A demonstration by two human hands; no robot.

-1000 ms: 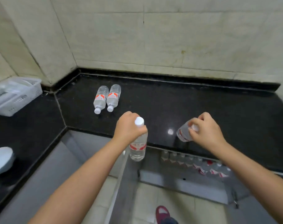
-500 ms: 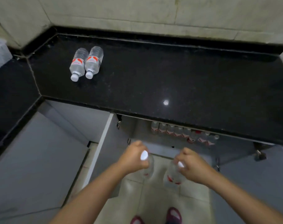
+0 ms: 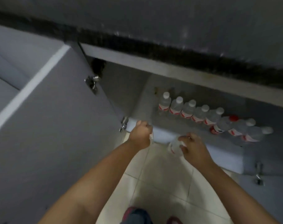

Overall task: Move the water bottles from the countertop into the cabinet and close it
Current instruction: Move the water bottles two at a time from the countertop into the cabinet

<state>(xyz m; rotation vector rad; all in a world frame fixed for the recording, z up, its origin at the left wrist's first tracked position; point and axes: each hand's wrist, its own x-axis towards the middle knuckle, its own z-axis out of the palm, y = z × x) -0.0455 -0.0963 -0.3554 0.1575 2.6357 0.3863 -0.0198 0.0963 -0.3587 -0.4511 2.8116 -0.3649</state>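
My left hand (image 3: 140, 134) is closed around a clear water bottle (image 3: 151, 136), nearly all of it hidden by the fingers. A second clear bottle with a red label (image 3: 173, 145) is gripped by my right hand (image 3: 194, 147). Both hands hover just in front of the cabinet's white front ledge (image 3: 161, 135). Inside the open cabinet stands a row of several water bottles (image 3: 200, 113) with white caps, plus one red-capped bottle (image 3: 233, 118). The black countertop edge (image 3: 153, 46) runs above; its top surface is blurred.
The grey left cabinet door (image 3: 56, 118) stands swung wide open, with hinges (image 3: 91, 82) on its inner edge. Another hinge (image 3: 258, 175) shows at the right side. Pale floor tiles (image 3: 161, 183) lie below my arms, my shoes at the bottom edge.
My view has dropped from the countertop to the cabinet opening. Both hands, each with a bottle, moved down and forward to the cabinet ledge. The two bottles lying on the counter are out of view.
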